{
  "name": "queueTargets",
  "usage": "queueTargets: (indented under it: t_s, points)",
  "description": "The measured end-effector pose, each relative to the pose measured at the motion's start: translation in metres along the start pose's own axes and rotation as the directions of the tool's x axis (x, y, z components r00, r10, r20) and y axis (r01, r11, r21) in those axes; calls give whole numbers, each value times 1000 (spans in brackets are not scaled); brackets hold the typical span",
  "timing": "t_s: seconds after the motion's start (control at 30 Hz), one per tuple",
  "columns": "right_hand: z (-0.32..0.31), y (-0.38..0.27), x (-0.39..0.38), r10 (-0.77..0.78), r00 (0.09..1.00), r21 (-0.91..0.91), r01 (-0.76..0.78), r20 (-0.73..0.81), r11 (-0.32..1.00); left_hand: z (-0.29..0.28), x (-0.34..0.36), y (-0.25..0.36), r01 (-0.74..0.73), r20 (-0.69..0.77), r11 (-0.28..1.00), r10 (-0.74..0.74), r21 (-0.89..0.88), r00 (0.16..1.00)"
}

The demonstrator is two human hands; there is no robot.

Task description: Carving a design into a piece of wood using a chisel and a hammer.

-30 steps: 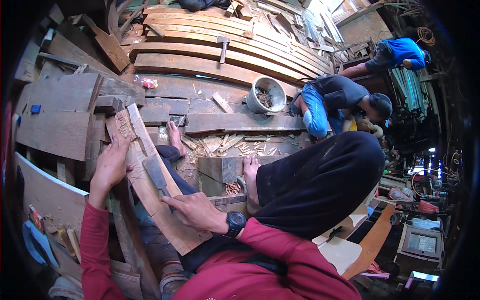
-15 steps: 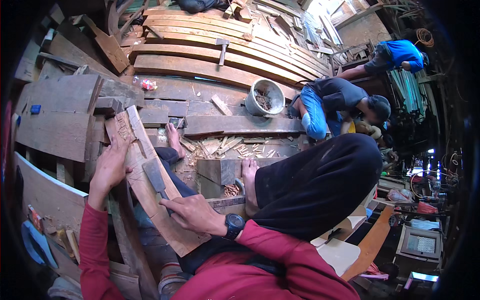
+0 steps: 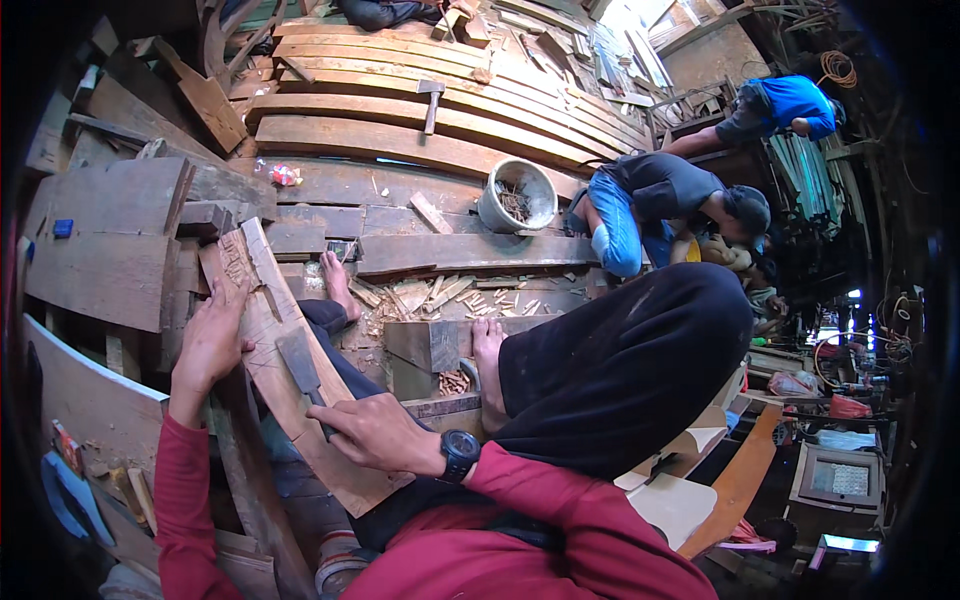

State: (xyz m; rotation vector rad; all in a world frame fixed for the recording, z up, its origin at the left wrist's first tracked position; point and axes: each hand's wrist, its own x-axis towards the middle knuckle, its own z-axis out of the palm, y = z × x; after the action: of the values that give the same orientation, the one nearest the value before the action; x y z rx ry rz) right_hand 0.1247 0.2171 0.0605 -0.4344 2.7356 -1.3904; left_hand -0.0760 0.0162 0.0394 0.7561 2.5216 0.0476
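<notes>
A long wooden board point(image 3: 352, 482) slants across my lap, with carved notches and pencil lines at its far end. My left hand point(image 3: 208, 340) grips its left edge, fingers lying along the top near the carving and thumb set apart. In my right hand point(image 3: 385, 430) is a wide-bladed chisel point(image 3: 297, 360), held by its dark handle. Its flat grey blade lies over the board, pointing toward the carved end; whether the edge touches the wood I cannot tell.
Wood chips point(image 3: 440, 292) litter the floor by my feet. Beyond stand a grey bucket point(image 3: 517, 197) of scraps and a hatchet point(image 3: 431, 107) lying on long planks point(image 3: 400, 140). Two people point(image 3: 660, 190) crouch or bend at right. A wooden block point(image 3: 425, 345) sits between my feet.
The whole view has shifted slightly, so everything appears a little farther left. Both hands, the chisel and the board keep nearly the same places relative to one another.
</notes>
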Motion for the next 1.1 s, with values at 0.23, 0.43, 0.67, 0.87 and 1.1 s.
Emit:
queueTargets:
  t_s: [0.23,0.43,0.67,0.87,1.1]
  points:
    - [1,-2,2,0,999,-14,0,38,1000,5,0,-7,-12,-13,1000,12,0,1000]
    - [0,-4,2,-22,1000,-4,22,18,1000,5,2,-6,-19,-41,1000,20,12,999]
    - [-2,-7,-1,-8,999,-36,10,50,999,3,-1,-3,11,-1,1000,-11,1,1000]
    - [4,-2,-2,-10,993,-82,20,120,996,-1,-2,-3,4,7,1000,-4,22,1000]
    - [5,6,0,85,987,-103,-71,139,992,2,-1,-3,-2,3,1000,2,6,1000]
